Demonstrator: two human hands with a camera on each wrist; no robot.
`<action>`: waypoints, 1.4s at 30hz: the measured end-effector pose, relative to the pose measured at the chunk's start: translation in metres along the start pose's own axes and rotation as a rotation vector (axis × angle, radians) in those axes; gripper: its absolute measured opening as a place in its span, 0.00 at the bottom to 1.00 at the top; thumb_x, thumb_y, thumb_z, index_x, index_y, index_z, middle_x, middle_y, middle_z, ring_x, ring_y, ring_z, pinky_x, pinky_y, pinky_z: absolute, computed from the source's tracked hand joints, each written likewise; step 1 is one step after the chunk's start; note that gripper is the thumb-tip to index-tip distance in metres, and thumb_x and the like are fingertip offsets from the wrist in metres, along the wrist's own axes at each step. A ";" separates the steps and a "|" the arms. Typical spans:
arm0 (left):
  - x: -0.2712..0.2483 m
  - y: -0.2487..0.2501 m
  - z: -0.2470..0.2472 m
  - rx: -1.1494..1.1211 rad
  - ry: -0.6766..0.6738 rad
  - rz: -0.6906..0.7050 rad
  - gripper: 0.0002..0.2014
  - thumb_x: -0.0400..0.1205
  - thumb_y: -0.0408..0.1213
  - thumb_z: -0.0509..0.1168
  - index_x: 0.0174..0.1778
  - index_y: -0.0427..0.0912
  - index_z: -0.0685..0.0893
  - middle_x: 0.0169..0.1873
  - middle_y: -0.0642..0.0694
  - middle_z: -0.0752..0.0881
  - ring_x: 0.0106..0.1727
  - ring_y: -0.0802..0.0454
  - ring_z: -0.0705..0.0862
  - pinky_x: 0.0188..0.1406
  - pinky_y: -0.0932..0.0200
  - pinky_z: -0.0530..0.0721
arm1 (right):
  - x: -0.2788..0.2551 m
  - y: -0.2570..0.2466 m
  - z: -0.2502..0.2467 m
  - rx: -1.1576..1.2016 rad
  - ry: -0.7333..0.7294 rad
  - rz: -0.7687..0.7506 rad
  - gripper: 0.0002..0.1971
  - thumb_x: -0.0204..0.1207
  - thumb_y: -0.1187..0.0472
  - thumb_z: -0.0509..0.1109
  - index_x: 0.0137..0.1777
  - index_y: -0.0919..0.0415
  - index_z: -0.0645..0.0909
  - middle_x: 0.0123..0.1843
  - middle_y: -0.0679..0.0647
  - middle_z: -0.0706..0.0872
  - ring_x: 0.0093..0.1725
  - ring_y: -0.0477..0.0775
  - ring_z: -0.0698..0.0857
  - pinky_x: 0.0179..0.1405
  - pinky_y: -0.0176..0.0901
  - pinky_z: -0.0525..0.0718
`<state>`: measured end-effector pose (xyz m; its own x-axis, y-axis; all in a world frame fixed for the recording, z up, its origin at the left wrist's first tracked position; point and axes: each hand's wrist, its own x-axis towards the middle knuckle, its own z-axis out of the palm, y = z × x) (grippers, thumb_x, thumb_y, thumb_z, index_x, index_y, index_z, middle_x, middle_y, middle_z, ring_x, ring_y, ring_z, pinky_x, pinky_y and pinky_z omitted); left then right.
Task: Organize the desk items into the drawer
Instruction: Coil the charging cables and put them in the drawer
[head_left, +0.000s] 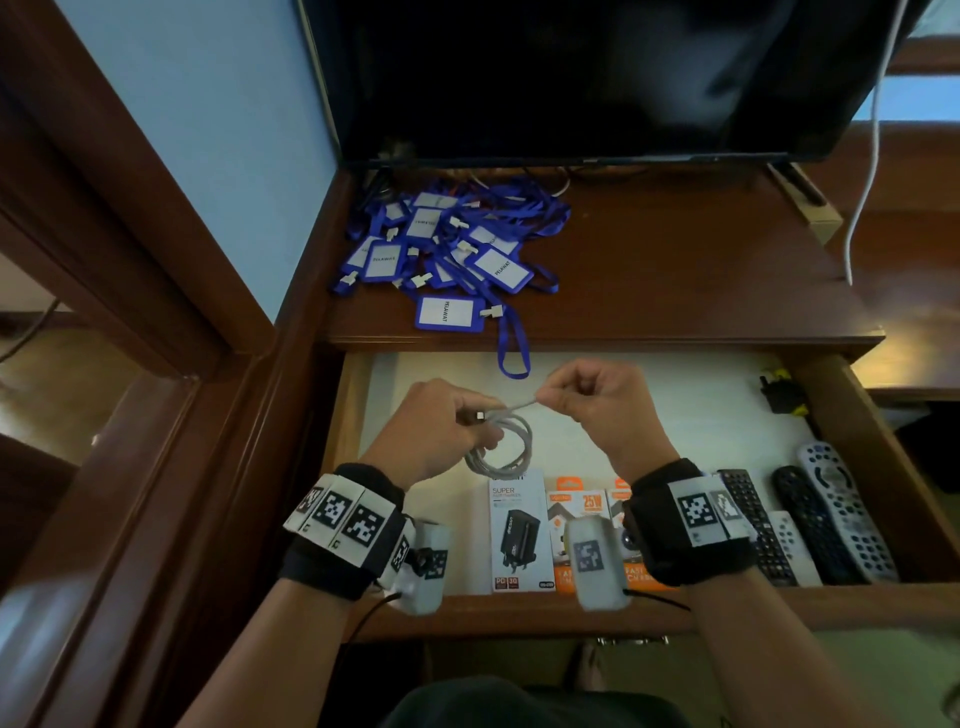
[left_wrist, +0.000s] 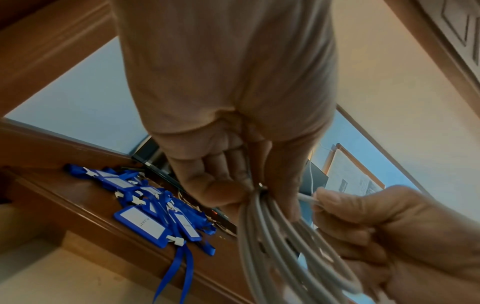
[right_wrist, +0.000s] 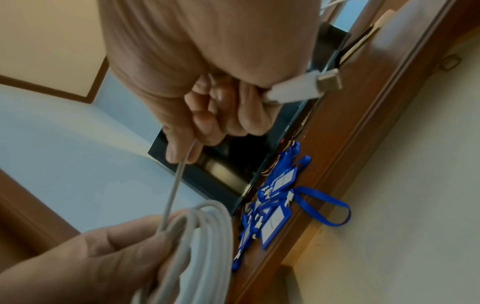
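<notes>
On the left, our left hand (head_left: 441, 426) closes round a coiled pale grey charging cable (head_left: 501, 447), thumb and fingers bunched at the top of the loops so the coil hangs below the fist and cannot spring apart. One small metal plug (head_left: 479, 415) pokes out just beside the thumb. We hold the bundle over the open wooden drawer (head_left: 519, 608) with its pale lining, probably so that it can go straight down once it is tidy.

Moving right, a short straight run of cable crosses to our right hand (head_left: 597, 400), whose thumb and forefinger pinch it while the other fingers curl into the palm. The right wrist view shows the white USB connector (right_wrist: 303, 86) sticking out past those curled fingers, so we have the free end tucked in the fist. We judge that this hand holds the tail taut in order to wrap it round the coil and lock the loops.

Behind the hands, on the dark wooden desktop (head_left: 675, 270), the heap of blue plastic badge holders with blue lanyards (head_left: 447, 249) is not yet stowed. In the drawer's near row stand a white-and-black charger box (head_left: 519, 530) and orange charger boxes (head_left: 576, 499), then several black and grey remote controls (head_left: 810, 519) side by side on the right. A black plug adapter (head_left: 782, 392) sits in the far right corner.
</notes>
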<state>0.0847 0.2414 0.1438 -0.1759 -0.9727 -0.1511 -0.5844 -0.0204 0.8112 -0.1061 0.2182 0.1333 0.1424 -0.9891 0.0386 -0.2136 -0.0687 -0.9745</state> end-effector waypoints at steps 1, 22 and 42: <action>-0.001 0.002 0.001 -0.010 -0.034 0.014 0.12 0.74 0.30 0.75 0.54 0.42 0.91 0.34 0.46 0.92 0.38 0.53 0.90 0.49 0.60 0.86 | 0.001 0.001 0.000 0.007 0.016 -0.008 0.10 0.69 0.73 0.76 0.32 0.59 0.84 0.26 0.56 0.80 0.25 0.40 0.74 0.29 0.29 0.74; -0.002 0.004 0.010 -0.455 0.304 0.016 0.18 0.75 0.21 0.70 0.41 0.54 0.88 0.27 0.56 0.89 0.30 0.59 0.85 0.44 0.60 0.86 | 0.006 0.011 0.032 0.189 0.007 0.107 0.11 0.71 0.81 0.66 0.47 0.72 0.88 0.34 0.60 0.88 0.30 0.51 0.83 0.31 0.41 0.83; 0.004 0.002 0.023 -0.251 0.449 0.018 0.11 0.77 0.29 0.71 0.51 0.47 0.91 0.38 0.57 0.90 0.41 0.64 0.87 0.44 0.71 0.82 | -0.005 -0.004 0.032 0.572 -0.085 0.302 0.07 0.74 0.72 0.69 0.50 0.75 0.82 0.36 0.65 0.86 0.33 0.56 0.85 0.37 0.43 0.86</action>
<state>0.0648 0.2431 0.1323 0.2053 -0.9757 0.0771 -0.3661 -0.0035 0.9306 -0.0755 0.2275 0.1296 0.2373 -0.9386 -0.2503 0.2886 0.3142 -0.9045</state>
